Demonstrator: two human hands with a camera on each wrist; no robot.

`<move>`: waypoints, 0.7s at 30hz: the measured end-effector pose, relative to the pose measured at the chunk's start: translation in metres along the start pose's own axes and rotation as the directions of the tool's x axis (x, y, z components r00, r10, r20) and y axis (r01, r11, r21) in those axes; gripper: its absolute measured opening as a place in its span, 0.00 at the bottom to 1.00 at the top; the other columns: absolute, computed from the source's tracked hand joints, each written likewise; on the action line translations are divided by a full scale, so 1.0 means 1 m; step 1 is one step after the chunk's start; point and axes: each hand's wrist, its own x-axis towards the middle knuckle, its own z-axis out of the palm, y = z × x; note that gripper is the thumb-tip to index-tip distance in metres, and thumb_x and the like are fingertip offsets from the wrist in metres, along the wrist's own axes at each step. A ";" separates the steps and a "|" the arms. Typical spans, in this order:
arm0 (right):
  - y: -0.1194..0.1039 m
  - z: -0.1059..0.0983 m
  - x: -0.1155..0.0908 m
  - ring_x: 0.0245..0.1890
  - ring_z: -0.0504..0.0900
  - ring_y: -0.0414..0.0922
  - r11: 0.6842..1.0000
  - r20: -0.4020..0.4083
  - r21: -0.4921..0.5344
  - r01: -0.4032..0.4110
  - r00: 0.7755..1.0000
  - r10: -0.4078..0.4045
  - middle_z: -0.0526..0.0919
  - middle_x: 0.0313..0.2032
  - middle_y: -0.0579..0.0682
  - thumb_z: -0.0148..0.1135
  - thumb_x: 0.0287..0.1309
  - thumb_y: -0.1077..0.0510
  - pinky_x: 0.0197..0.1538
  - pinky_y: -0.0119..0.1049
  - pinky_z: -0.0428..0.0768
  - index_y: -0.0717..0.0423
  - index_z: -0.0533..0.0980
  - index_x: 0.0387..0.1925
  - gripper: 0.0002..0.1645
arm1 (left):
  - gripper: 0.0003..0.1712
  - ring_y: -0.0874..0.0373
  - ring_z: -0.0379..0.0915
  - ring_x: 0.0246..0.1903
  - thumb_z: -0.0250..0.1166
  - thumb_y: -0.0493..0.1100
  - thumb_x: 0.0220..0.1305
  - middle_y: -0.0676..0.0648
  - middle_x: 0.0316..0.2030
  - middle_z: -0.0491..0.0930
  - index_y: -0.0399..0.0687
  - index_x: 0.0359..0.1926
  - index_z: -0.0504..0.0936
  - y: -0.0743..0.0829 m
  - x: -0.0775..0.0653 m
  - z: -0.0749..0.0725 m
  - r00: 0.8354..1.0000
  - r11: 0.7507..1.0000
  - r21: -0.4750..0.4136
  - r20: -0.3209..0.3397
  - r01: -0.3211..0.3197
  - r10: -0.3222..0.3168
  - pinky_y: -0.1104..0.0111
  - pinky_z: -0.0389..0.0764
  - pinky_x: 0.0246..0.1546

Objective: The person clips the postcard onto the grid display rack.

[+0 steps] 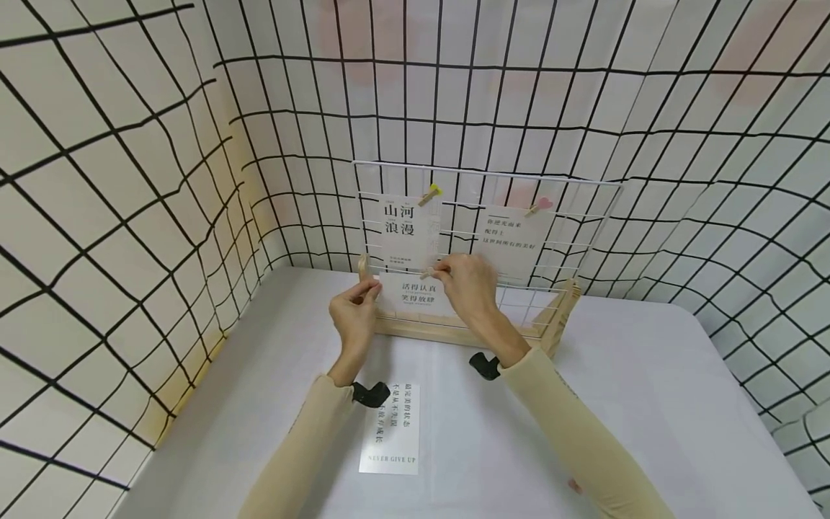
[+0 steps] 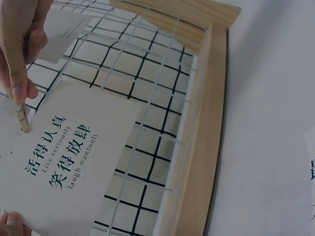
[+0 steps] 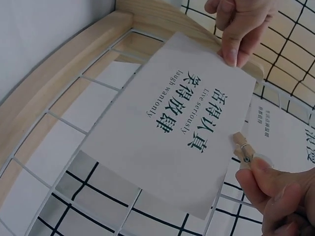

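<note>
Head view, left hand (image 1: 354, 310): grip drawn together, thumb and finger pinching the left edge of a white rectangular paper card with dark green lettering (image 1: 418, 294).
Head view, right hand (image 1: 471, 288): fingers bent, pinching a small pale wooden clothespin (image 1: 428, 272) at the card's upper right.
Head view, lettered card: at the lower left of a white wire grid (image 1: 486, 171) set in a pale wooden base (image 1: 428, 330), just below a white card with large black characters (image 1: 405, 234).
Head view, white worktop (image 1: 506, 447): carries the base and, near the left forearm, a white paper card printed NEVER GIVE UP (image 1: 398, 443).
Left wrist view, clothespin: gripped at its tail by the right hand, its nose at the card's top edge; whether it clamps the paper, I cannot tell.
Left wrist view, left hand: only fingertips show, at the card's corner.
Right wrist view, left grip: thumb flat on the card's upper left corner, no visible gap.
Right wrist view, right grip: thumb and forefinger parted only by the clothespin's tail.
</note>
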 end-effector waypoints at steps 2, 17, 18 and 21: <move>0.001 0.000 0.000 0.33 0.89 0.49 1.000 0.002 -0.001 0.005 1.000 -0.005 0.93 0.37 0.50 0.76 0.58 0.55 0.30 0.42 0.78 0.52 0.90 0.36 0.06 | 0.05 0.66 0.67 0.21 0.76 0.33 0.60 0.38 0.35 0.90 0.47 0.30 0.93 -0.001 0.000 -0.001 1.000 1.000 -0.031 0.016 0.002 -0.002 0.78 0.63 0.20; 0.002 -0.002 -0.001 0.32 0.89 0.49 1.000 0.002 0.003 0.015 1.000 -0.015 0.93 0.37 0.51 0.75 0.59 0.57 0.30 0.42 0.79 0.54 0.90 0.36 0.06 | 0.05 0.68 0.64 0.17 0.74 0.33 0.62 0.35 0.36 0.90 0.46 0.31 0.93 -0.003 0.002 -0.007 0.998 0.993 -0.120 0.060 0.009 -0.002 0.79 0.60 0.16; 0.002 -0.001 -0.001 0.32 0.89 0.49 1.000 0.002 0.004 0.017 1.000 -0.017 0.93 0.37 0.51 0.74 0.59 0.57 0.30 0.42 0.79 0.54 0.90 0.36 0.06 | 0.06 0.68 0.63 0.17 0.74 0.33 0.62 0.35 0.36 0.90 0.47 0.30 0.93 -0.003 0.002 -0.007 0.998 0.993 -0.120 0.058 0.009 -0.002 0.79 0.60 0.16; 0.001 -0.001 -0.003 0.33 0.88 0.50 1.000 0.000 0.004 0.021 1.000 -0.021 0.93 0.37 0.51 0.74 0.59 0.57 0.31 0.42 0.79 0.54 0.89 0.36 0.06 | 0.05 0.69 0.63 0.16 0.75 0.33 0.61 0.35 0.36 0.90 0.46 0.30 0.93 -0.004 0.002 -0.007 0.999 0.991 -0.130 0.052 0.009 -0.002 0.78 0.60 0.16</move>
